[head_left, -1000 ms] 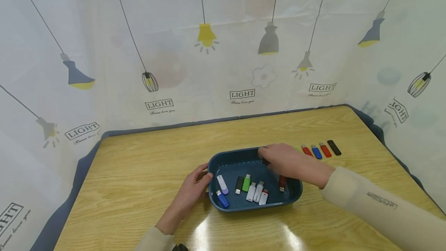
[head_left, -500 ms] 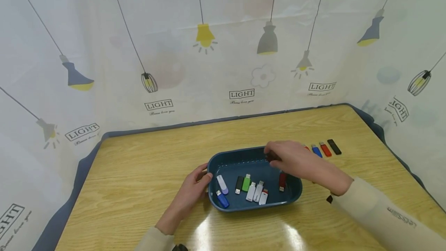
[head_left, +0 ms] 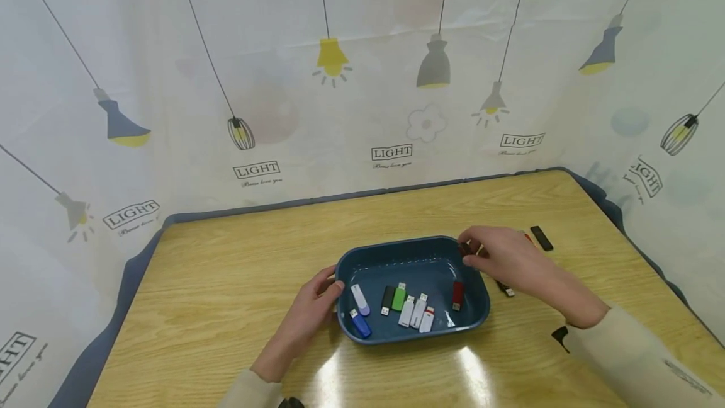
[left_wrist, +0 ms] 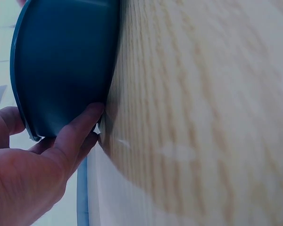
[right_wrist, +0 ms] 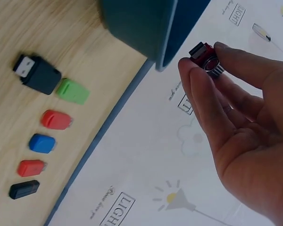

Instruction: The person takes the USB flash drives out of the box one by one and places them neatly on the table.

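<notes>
My left hand (head_left: 308, 307) holds the left end of a dark blue tray (head_left: 413, 340), thumb at the rim; in the left wrist view its fingers (left_wrist: 78, 132) lie along the outer wall. My right hand (head_left: 510, 257) is above the tray's back right corner. Between thumb and fingertips it pinches a small dark red and black USB stick (right_wrist: 205, 59) with a metal connector. Inside the tray lie a white and lilac USB stick (head_left: 359, 300), a blue one (head_left: 360, 323), a black one (head_left: 387, 300), a green one (head_left: 399, 296), several white ones (head_left: 418, 311) and a dark red one (head_left: 457, 295).
Right of the tray, a row on the wooden table (head_left: 226, 282) shows in the right wrist view: a large black USB stick (right_wrist: 40, 75), a green one (right_wrist: 73, 91), two red ones (right_wrist: 56, 119), a blue one (right_wrist: 42, 143) and a slim black one (right_wrist: 24, 189). A printed curtain surrounds the table.
My right hand has moved right, from over the tray's inside to its right rim, carrying the USB stick. The left hand has kept its hold on the tray.
</notes>
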`<action>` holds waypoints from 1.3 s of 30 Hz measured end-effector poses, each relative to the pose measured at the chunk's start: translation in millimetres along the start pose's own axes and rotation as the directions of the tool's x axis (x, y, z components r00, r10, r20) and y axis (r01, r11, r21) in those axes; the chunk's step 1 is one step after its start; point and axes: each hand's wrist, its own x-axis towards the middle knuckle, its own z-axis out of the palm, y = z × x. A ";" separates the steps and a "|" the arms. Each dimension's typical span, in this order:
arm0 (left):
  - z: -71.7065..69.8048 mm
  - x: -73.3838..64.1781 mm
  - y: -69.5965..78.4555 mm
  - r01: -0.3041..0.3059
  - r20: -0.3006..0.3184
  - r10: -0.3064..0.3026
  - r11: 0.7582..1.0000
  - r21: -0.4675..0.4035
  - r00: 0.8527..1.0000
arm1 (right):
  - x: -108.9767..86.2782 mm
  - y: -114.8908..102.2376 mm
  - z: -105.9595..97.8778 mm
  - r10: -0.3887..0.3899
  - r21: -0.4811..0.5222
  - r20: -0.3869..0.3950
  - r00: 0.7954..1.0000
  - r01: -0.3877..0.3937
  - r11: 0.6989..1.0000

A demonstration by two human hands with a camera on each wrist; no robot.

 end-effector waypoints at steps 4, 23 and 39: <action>0.4 -0.3 0.6 0.003 -0.008 -0.003 1.000 0.019 1.000 | -7.0 11.8 0.8 0.022 -0.009 -0.030 0.999 -0.023 1.000; 0.5 -0.1 1.3 -0.010 0.010 0.010 1.000 -0.009 1.000 | -38.6 75.5 4.1 0.187 -0.046 0.032 0.982 -0.185 0.982; 0.6 0.4 0.2 -0.013 0.007 0.013 1.000 0.006 1.000 | -37.7 97.7 30.0 0.183 -0.166 0.069 0.981 -0.169 0.971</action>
